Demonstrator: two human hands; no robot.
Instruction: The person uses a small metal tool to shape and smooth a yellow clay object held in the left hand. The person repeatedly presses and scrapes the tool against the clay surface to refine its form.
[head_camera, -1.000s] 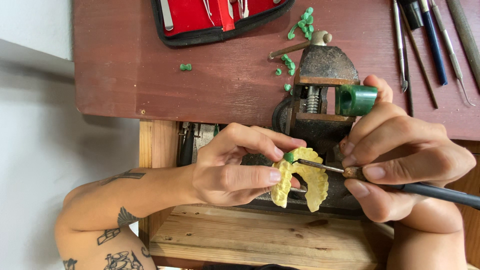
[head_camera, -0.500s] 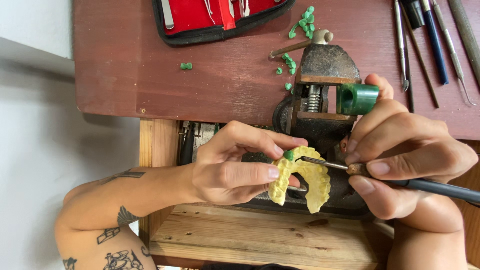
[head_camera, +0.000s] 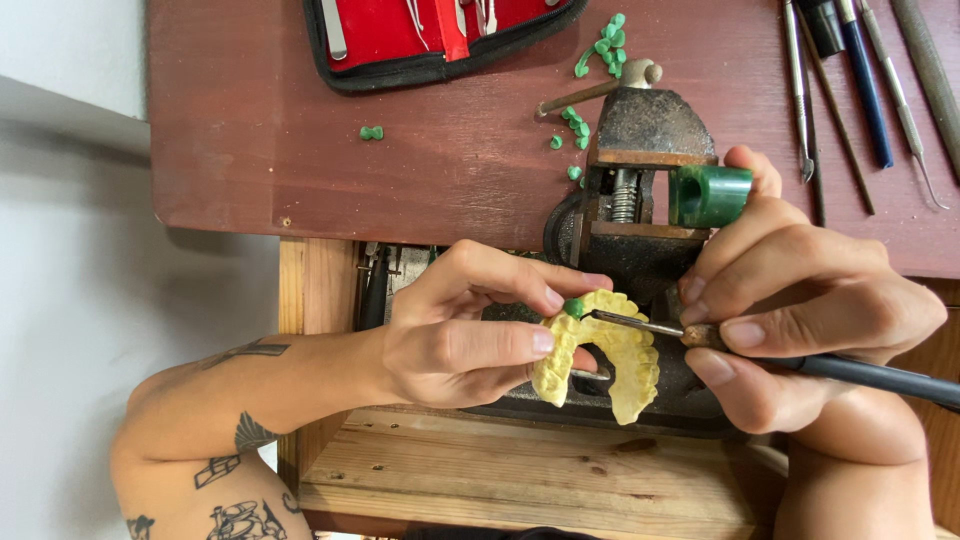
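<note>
Bright even daylight, soft shadows, sharp focus, no glare

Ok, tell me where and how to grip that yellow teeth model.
Pinch the yellow teeth model by its left arm, coming from the left, much as the left hand does. The arch is open in the middle, and the tool in the right hand reaches in from the right.

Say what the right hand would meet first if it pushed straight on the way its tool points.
The right hand holds a thin tool pointing toward the left hand. Its tip already seems to touch the green bit on the yellow dental cast; just behind that come the left fingertips, though depth is unclear.
</note>
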